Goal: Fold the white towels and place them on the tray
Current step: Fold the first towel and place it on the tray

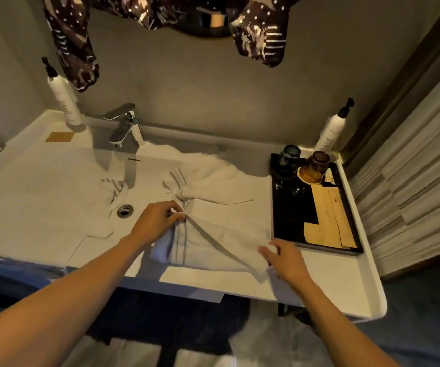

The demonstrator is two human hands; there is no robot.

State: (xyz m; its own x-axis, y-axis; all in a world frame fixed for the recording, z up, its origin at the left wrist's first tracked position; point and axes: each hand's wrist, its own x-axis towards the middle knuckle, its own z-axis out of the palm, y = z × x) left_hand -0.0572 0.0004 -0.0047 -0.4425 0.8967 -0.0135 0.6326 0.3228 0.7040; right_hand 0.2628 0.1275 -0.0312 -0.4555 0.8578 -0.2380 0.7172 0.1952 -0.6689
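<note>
A white towel with grey stripes [213, 242] lies partly folded on the white sink counter near its front edge. My left hand [158, 221] pinches its upper left corner at the striped end. My right hand [285, 260] grips its lower right corner, and a raised fold runs between the two hands. A second white striped towel [213, 181] lies crumpled behind it, draped toward the basin. A third towel [54, 197] spreads over the left of the counter and basin. The black tray [290, 207] stands to the right, close to my right hand.
On the tray are a dark glass [289, 157], an amber glass [314, 168] and tan paper packets [330, 218]. A chrome tap [125, 125] and the drain [125, 211] sit at the basin. Pump bottles stand at the back left [64, 102] and back right [331, 131]. Patterned cloth [70, 49] hangs above.
</note>
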